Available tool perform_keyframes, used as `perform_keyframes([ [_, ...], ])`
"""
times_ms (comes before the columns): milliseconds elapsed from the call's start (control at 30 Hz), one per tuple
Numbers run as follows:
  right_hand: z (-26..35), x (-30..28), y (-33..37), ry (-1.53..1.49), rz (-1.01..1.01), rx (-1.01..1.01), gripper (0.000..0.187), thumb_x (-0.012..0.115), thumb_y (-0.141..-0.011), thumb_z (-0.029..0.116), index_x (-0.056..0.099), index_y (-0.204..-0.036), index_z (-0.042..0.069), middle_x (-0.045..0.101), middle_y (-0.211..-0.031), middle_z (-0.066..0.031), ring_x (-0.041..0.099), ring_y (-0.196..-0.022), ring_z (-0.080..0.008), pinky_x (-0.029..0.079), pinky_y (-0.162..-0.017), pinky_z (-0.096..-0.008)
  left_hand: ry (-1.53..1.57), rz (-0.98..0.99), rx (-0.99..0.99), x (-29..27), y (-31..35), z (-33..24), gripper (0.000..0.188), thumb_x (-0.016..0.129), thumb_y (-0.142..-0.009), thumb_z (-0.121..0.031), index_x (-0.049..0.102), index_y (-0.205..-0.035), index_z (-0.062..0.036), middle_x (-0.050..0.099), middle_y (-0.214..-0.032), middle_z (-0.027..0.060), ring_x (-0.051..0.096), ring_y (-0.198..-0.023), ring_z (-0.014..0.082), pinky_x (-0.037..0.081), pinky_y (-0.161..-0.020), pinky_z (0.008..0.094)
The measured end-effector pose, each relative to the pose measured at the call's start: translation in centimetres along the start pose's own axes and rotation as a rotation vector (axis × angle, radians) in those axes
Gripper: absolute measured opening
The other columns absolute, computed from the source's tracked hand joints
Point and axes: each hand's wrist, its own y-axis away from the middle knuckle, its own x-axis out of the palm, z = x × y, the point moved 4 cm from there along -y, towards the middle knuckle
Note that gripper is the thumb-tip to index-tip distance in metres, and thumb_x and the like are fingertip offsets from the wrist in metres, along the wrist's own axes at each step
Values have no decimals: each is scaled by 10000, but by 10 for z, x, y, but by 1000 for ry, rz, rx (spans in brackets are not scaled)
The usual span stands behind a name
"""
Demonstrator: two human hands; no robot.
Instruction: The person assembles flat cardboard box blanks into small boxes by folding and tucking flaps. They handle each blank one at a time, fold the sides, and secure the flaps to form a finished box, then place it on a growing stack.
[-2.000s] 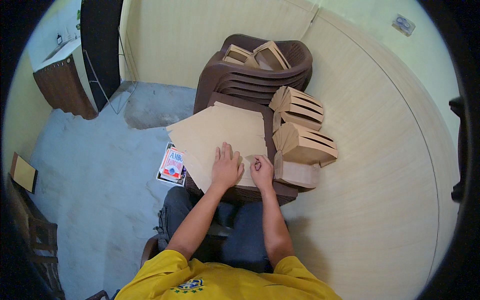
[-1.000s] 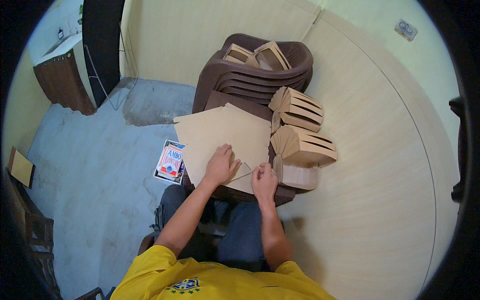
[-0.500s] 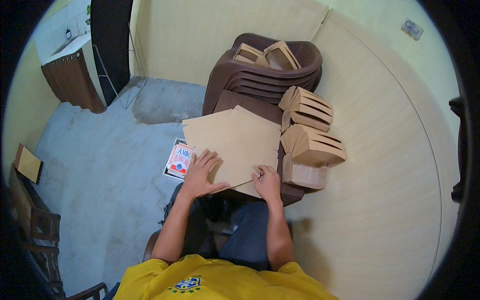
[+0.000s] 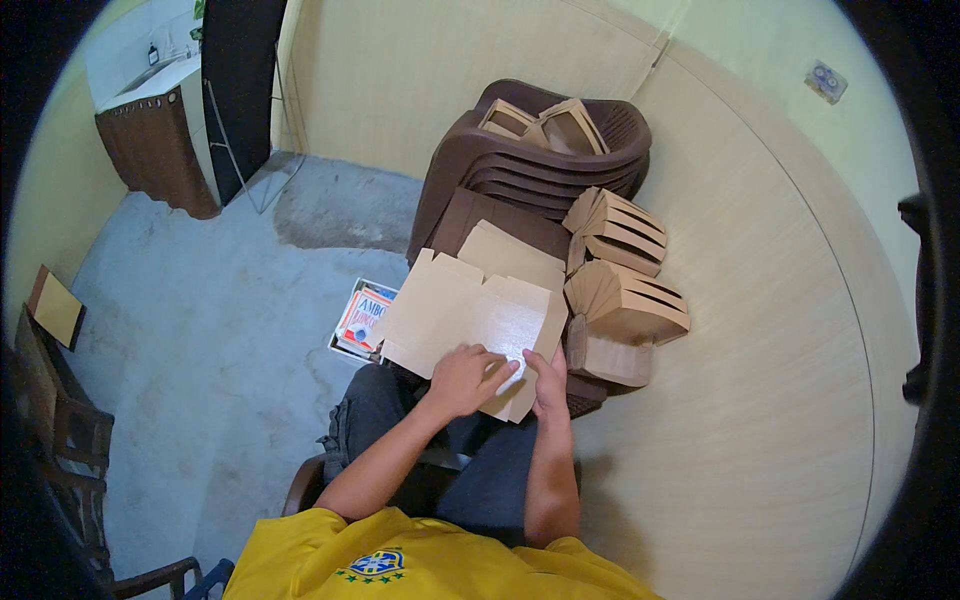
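Observation:
A flat brown cardboard box blank point(image 4: 435, 312) with notched edges lies over the stacked brown chairs, close to my lap. Light glares off its right half. My right hand point(image 4: 547, 382) grips its right near edge, thumb on top and the other fingers underneath. My left hand point(image 4: 468, 380) rests on the near part of the blank, fingers stretched out and thumb toward the right hand. Beyond the blank, another cardboard sheet point(image 4: 512, 250) is partly covered by it.
Folded cardboard boxes point(image 4: 625, 300) stand at the right of the stacked chairs point(image 4: 545, 165), against the wall. More folded cardboard point(image 4: 545, 125) sits on the top chair. A white open box point(image 4: 345, 345) holding printed packs is left of the blank.
The cardboard blank has turned and come nearer, uncovering the sheet behind it. My left hand has slid right, close to my right hand, which now holds the blank's right edge.

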Motion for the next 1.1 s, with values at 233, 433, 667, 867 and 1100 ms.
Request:
perform_keyframes([
  [233, -2, -14, -28, -519, -67, 346, 521, 489, -1067, 254, 556, -1475, -64, 665, -1424, -187, 642, -1287, -333, 476, -1146, -460, -484, -29, 139, 21, -48, 44, 506, 493, -1115, -341, 518, -1614, -261, 388, -1745, 75, 331, -1607, 366, 273, -1298, 549],
  [433, 27, 34, -34, -488, 158, -63, 689, 372, -1131, 449, 472, -1576, -67, 564, -1575, -249, 508, -1494, -369, 362, -1282, -444, -490, 94, 51, 52, -62, 41, 524, 640, -998, -344, 635, -1477, -132, 562, -1604, 107, 412, -1532, 371, 346, -1220, 533],
  [667, 0, 82, -19, 546, 329, -332, 432, 561, -1110, 191, 611, -1511, 38, 562, -1605, -183, 387, -1598, -306, 314, -1304, -417, 139, -145, 172, -27, -68, 106, 310, 639, -985, -169, 742, -1236, -20, 735, -1283, 219, 656, -1267, 414, 503, -1098, 501],
  [867, -8, 85, -21, 679, 374, -412, 469, 575, -1068, 136, 584, -1524, 24, 570, -1582, -215, 396, -1581, -376, 337, -1294, -440, -136, -297, 149, -60, -74, 91, 364, 562, -1078, -231, 721, -1374, -92, 637, -1513, 155, 571, -1429, 386, 447, -1194, 506],
  [1100, 3, 75, 51, 1315, 153, -339, 915, 554, -1086, 460, 149, -1673, -114, 308, -1719, -315, 259, -1632, -416, 145, -1326, -582, -434, -94, 138, 9, -82, 86, 480, 503, -1113, -313, 584, -1563, -168, 482, -1689, 49, 371, -1601, 296, 245, -1326, 516],
])
